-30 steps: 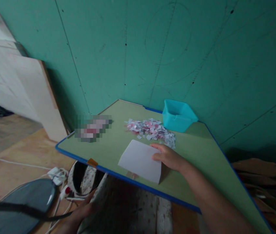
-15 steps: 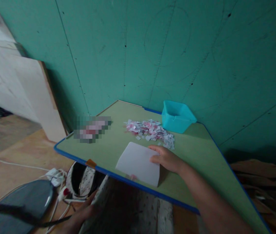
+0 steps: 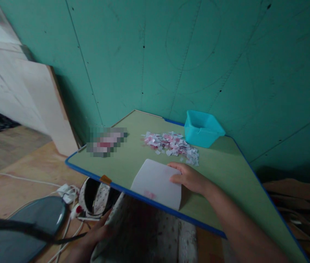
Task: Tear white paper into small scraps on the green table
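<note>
My right hand point(image 3: 186, 177) pinches the right edge of a white sheet point(image 3: 155, 179), thumb on top. The sheet lies slanted at the near edge of the green tabletop point(image 3: 218, 175), and a small pink patch point(image 3: 150, 194) shows near its lower left part. Behind the sheet is a loose pile of small white and pink paper scraps point(image 3: 171, 144). Below the table's edge, my left hand point(image 3: 100, 233) is closed around the pale rim of an open container point(image 3: 109, 219) with a dark inside. Part of this hand is hard to make out.
A turquoise plastic bin point(image 3: 203, 129) stands at the back right of the table. A blurred-out pinkish item point(image 3: 107, 142) lies on the left. On the floor are a grey round lid-like object point(image 3: 25, 230), white cables point(image 3: 67, 193) and a dotted bag point(image 3: 97, 199). A green wall point(image 3: 144, 65) rises behind.
The view has shifted slightly. My right hand and the white sheet have come a little closer to the table's near edge. The scrap pile and the bin have stayed in place.
</note>
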A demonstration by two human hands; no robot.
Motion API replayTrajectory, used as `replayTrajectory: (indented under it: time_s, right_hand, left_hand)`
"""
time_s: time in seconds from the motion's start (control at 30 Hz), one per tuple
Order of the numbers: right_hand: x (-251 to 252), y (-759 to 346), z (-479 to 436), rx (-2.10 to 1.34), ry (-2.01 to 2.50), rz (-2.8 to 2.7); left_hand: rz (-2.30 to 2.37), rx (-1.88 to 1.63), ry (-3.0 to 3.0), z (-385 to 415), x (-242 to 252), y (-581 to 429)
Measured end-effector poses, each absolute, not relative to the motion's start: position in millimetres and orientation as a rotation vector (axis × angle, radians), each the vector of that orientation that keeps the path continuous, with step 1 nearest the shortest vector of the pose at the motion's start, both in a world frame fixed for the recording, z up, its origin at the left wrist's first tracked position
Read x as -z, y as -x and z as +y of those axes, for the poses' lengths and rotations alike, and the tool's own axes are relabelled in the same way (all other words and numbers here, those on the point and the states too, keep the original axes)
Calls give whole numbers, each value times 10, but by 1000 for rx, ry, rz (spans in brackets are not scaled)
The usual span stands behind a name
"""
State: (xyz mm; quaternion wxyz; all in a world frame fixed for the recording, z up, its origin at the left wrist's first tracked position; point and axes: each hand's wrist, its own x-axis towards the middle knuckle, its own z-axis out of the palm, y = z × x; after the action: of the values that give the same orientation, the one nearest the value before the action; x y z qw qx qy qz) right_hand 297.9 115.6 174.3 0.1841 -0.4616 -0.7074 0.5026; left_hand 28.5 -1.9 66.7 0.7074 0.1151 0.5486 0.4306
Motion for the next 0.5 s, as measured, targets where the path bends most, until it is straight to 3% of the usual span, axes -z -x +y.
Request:
replayTrajectory:
  time_s: [0.5]
  right_hand:
    - [-1753,-2981,1135,-1523,1284,-1923]
  left_hand:
    - [1060,-911,-169,-111,-802,-339]
